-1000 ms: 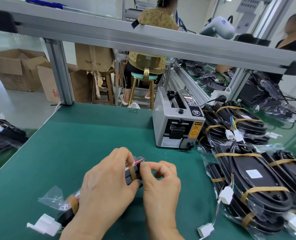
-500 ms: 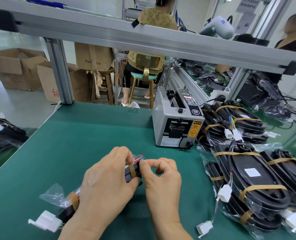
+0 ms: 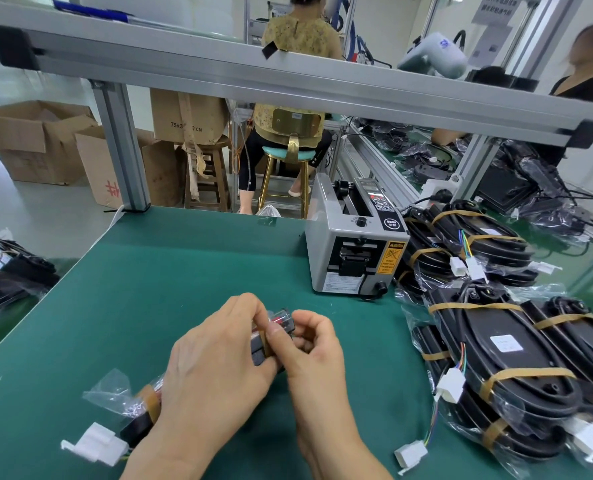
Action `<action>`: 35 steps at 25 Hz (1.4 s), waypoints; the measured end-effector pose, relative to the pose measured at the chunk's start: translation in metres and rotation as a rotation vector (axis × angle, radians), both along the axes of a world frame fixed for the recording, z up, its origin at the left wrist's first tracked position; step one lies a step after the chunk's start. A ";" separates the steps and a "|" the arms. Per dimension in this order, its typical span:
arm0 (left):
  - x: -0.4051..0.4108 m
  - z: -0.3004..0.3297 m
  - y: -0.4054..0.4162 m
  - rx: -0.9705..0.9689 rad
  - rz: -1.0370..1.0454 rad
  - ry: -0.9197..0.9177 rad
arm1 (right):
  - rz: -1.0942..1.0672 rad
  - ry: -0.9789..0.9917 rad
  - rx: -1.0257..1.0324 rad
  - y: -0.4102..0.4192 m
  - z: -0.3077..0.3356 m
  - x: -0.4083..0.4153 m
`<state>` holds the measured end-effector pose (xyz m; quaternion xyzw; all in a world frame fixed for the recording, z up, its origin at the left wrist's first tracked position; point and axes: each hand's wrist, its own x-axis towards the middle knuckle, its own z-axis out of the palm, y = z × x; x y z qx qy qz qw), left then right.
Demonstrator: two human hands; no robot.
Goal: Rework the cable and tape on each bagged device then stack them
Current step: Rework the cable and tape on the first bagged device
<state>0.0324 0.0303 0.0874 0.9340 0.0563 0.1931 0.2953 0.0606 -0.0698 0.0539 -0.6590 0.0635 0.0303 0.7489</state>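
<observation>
Here my left hand (image 3: 215, 368) grips the black, clear-bagged device (image 3: 274, 336) running lower-left to centre frame, while my right hand (image 3: 308, 344) pinches its brown tape band (image 3: 265, 341) at the upper end.

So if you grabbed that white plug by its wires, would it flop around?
Probably. The white plug hangs on thin loose wires, so it would likely dangle. It looks like small, light plastic, and its boxy shape shouldn't roll.

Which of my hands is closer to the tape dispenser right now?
Right. Your right hand sits just in front of the tape dispenser, nearer its base; your left hand is farther toward the left.
</observation>
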 end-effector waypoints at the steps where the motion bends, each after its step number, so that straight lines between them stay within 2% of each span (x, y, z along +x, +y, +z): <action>1: 0.000 0.000 0.000 -0.005 -0.001 0.001 | 0.024 0.011 0.013 -0.002 0.002 0.000; 5: 0.001 0.001 0.002 0.037 -0.013 0.036 | 0.114 0.136 0.103 -0.012 0.010 0.011; 8: -0.002 0.002 0.004 0.132 -0.070 0.087 | 0.069 0.226 0.093 -0.015 0.002 0.015; 12: -0.001 0.001 0.009 0.187 -0.155 0.041 | 0.047 0.129 0.035 -0.028 -0.008 0.012; 13: -0.001 0.002 0.013 0.123 -0.181 0.034 | 0.082 0.085 0.032 -0.033 -0.007 0.012; 15: 0.001 0.008 0.025 -0.156 -0.228 -0.051 | 0.231 -0.059 -0.037 -0.042 0.002 0.013; 17: 0.005 0.014 0.041 -0.456 -0.284 -0.171 | 0.390 -0.262 -0.220 -0.047 0.016 0.015; 19: 0.008 0.015 0.050 -0.697 -0.404 -0.257 | 0.457 -0.426 -0.343 -0.050 0.035 0.023; 22: 0.012 0.010 0.054 -1.080 -0.576 -0.327 | 0.563 -0.475 -0.352 -0.054 0.063 0.041; 24: 0.013 0.004 0.056 -1.182 -0.585 -0.343 | 0.596 -0.532 -0.396 -0.050 0.073 0.051; 27: 0.010 -0.001 0.061 -1.096 -0.509 -0.295 | 0.582 -0.584 -0.433 -0.041 0.075 0.059; 31: 0.002 0.013 0.058 -0.474 -0.360 -0.338 | 0.632 -0.544 -0.406 -0.038 0.063 0.066; 32: 0.003 0.016 0.053 -0.386 -0.366 -0.326 | 0.635 -0.536 -0.406 -0.037 0.060 0.068; 35: 0.007 0.022 0.039 -0.425 -0.339 -0.262 | 0.630 -0.488 -0.397 -0.035 0.055 0.068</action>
